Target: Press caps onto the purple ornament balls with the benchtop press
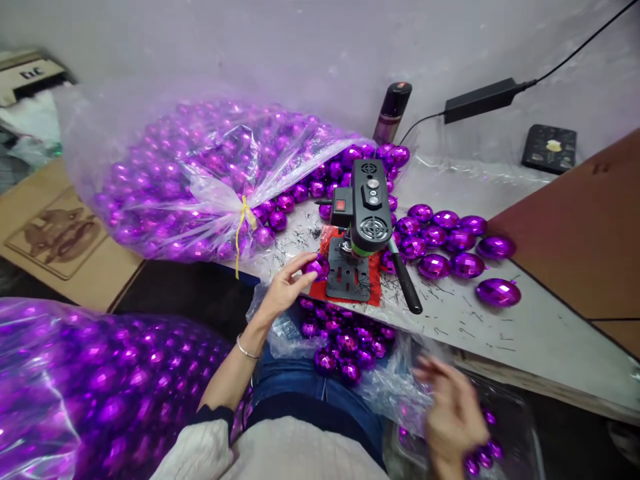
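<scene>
Purple ball, shiny and faceted, between left hand's fingertips

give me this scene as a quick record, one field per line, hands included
left hand: the left hand holds a purple ball beside the machine's base
right hand: the right hand is motion-blurred at lower right; whether it holds anything is unclear
machine: black machine with a side lever, over a red mat
right of machine: loose balls on the white table
left of machine: clear bag full of purple balls, with a yellow tie
behind machine: dark-capped canister
</scene>
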A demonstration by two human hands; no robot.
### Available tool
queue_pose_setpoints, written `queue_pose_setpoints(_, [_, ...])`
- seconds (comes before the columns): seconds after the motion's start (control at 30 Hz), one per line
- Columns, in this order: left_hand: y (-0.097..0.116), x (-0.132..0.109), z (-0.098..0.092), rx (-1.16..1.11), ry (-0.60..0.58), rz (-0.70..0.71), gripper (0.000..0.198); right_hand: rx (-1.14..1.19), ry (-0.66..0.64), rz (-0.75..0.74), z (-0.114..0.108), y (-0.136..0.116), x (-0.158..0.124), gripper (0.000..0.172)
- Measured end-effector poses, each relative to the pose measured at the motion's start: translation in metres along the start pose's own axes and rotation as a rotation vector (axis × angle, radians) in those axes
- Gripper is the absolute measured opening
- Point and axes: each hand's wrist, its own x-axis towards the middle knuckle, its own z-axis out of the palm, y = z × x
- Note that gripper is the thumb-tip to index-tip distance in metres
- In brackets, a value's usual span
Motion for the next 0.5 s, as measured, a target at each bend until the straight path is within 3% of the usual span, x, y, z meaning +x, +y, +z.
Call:
queue_pose_setpoints(0.1, [0.001, -0.019, 0.013, 0.009, -0.056, 0.053, 0.079, 0.179, -0.304, 0.126, 0.074, -0.028, -0.005, 0.045])
queue_pose_setpoints(0.2, [0.004, -0.033, 0.020, -0.009, -0.108, 0.086, 0.085, 0.339, -0.456, 0.248, 0.129, -0.045, 0.008, 0.062])
queue_pose_setpoints(0.3, [0.005, -0.039, 0.018, 0.002, -0.102, 0.114, 0.073, 0.463, -0.495, 0.318, 0.149, -0.051, 0.017, 0.067])
queue_pose_setpoints(0.4, [0.000, -0.040, 0.013, 0.029, -0.101, 0.129, 0.071, 0.584, -0.502, 0.393, 0.151, -0.051, 0.019, 0.068])
queue_pose_setpoints(0.5, [-0.005, -0.040, 0.013, -0.058, -0.178, 0.077, 0.074, 0.657, -0.499, 0.457, 0.153, -0.051, 0.022, 0.065])
